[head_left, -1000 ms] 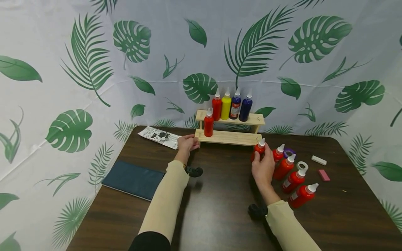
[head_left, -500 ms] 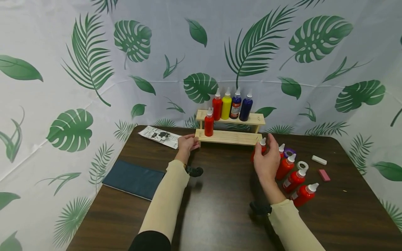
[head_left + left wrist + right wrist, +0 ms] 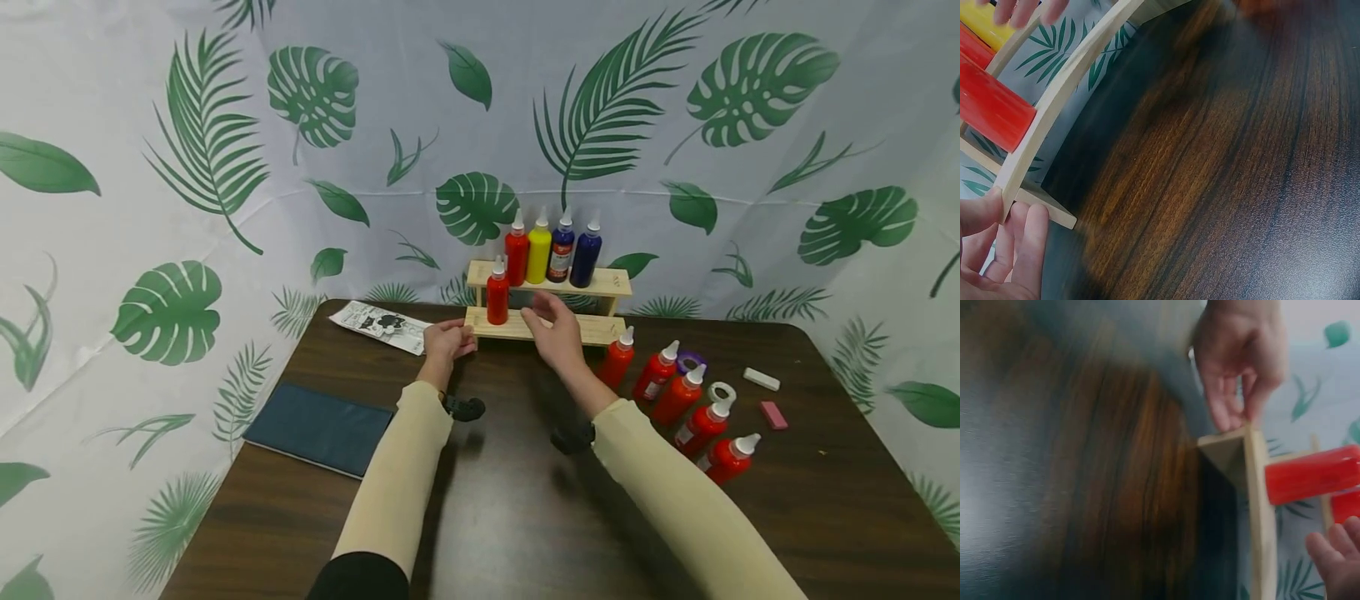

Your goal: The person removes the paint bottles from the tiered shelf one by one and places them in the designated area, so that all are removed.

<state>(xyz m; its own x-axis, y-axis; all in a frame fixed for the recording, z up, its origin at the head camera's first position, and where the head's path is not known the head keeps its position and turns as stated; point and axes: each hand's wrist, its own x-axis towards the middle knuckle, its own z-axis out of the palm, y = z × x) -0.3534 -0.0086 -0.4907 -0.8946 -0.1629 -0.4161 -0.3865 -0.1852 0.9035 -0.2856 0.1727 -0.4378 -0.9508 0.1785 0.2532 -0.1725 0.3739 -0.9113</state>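
Observation:
A two-tier wooden stand (image 3: 592,328) is at the back of the table. My left hand (image 3: 447,342) pinches the left end of its lower board between thumb and fingers, seen close in the left wrist view. One red squeeze bottle (image 3: 497,298) with a white nozzle stands upright on that board, near the left end. Just right of this bottle, my right hand (image 3: 558,333) hovers in front of the lower tier, fingers loosely bent with nothing in them. On the upper tier stand a red bottle (image 3: 516,258), a yellow bottle (image 3: 537,254) and two dark blue bottles (image 3: 586,260).
Several red bottles (image 3: 677,400) stand in a slanting row on the right, by a purple tape roll (image 3: 688,362), a white roll (image 3: 722,392), a white block (image 3: 761,380) and a pink eraser (image 3: 774,415). At left lie a dark blue folder (image 3: 318,429) and a printed sheet (image 3: 381,327).
My right hand has come away from the nearest red bottle on the table and moved left to the lower tier. That bottle stays standing; my left hand keeps its place.

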